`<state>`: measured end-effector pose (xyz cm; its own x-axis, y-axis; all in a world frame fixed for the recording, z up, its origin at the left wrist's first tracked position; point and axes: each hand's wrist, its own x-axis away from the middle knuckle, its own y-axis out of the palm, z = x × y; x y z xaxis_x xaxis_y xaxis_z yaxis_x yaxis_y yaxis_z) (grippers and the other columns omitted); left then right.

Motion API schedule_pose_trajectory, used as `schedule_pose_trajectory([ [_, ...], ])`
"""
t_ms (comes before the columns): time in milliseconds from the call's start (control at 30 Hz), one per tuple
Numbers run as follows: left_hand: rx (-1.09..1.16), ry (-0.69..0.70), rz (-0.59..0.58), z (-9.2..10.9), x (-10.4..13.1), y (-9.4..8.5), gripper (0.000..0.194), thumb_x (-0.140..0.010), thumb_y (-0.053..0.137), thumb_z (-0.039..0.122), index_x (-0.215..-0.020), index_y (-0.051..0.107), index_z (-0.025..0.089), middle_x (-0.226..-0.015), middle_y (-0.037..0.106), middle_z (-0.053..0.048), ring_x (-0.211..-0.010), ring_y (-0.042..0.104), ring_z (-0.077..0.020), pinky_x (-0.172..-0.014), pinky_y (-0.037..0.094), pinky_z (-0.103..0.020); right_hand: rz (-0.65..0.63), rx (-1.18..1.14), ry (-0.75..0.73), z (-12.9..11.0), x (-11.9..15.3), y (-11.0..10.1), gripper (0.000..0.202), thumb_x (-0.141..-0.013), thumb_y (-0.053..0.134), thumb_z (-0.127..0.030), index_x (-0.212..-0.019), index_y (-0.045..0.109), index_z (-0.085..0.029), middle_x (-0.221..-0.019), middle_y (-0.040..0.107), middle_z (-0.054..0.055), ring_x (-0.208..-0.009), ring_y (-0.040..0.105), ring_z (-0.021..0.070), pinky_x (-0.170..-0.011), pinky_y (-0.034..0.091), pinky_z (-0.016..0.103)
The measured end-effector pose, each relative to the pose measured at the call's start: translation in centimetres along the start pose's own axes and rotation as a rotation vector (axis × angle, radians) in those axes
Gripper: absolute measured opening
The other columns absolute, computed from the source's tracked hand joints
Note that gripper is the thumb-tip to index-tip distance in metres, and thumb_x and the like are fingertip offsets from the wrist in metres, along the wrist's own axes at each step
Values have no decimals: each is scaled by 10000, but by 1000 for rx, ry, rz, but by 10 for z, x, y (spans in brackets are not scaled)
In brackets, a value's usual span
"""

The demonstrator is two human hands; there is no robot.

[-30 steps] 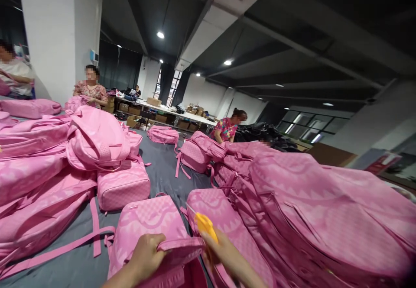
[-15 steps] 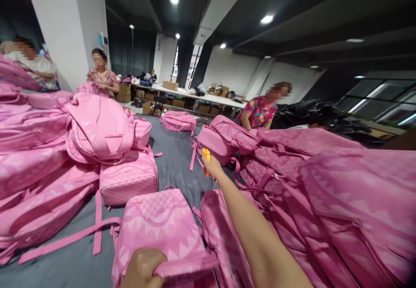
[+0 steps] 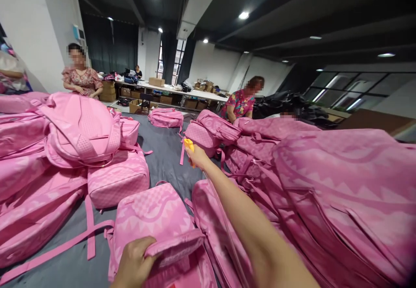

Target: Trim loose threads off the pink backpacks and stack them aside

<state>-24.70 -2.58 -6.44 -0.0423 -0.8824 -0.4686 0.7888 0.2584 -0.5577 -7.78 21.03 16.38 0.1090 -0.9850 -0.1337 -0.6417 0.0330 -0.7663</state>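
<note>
Grey lane [image 3: 162, 153] beyond held backpack [image 3: 152, 214]

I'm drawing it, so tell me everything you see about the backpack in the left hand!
The backpack is pink, with paler tooth-like shapes, a curved band and a checked patch near its far end, where a thin loop handle shows. It looks like smooth fabric. It lies on the grey surface beside another pink bag. The left hand grips a raised, flap-like part, showing pink inside. The picture cuts off its near end.
</note>
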Motion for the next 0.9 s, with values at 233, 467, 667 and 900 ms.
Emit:
schedule_pose_trajectory([
  [233, -8, -329, -42, 10, -16, -42, 337, -888, 496, 442, -759, 654, 174, -716, 676, -35, -696, 606, -173, -617, 344, -232, -412, -128, 75, 76, 223, -60, 533, -901, 462, -638, -1094, 586, -157, -623, 634, 18, -570, 625, 161, -544, 479, 238],
  [467, -22, -220, -82, 12, -13, -40, 350, -861, 545, 472, -714, 668, 179, -638, 625, -7, -615, 541, -141, -585, 274, -237, -640, 362, 530, 121, 362, 66, 437, -847, 603, -564, -973, 670, -151, -548, 612, 46, -473, 597, 174, -511, 427, 259],
  [667, 12, -174, -22, 14, -2, -54, 358, -852, 533, 469, -677, 633, 172, -573, 547, 13, -564, 482, -124, -561, 255, -230, -442, -59, 568, 144, 387, 131, 412, -877, 528, -595, -861, 577, -186, -444, 500, -37, -342, 480, 129, -390, 338, 224],
  [900, -14, -40, -98, 21, 12, -57, 318, -841, 536, 417, -649, 609, 174, -545, 508, 18, -533, 447, -108, -559, 259, -228, -391, -1121, 832, 135, 377, 207, 476, -949, 392, -619, -734, 458, -199, -401, 323, -102, -299, 287, 57, -327, 239, 164],
])
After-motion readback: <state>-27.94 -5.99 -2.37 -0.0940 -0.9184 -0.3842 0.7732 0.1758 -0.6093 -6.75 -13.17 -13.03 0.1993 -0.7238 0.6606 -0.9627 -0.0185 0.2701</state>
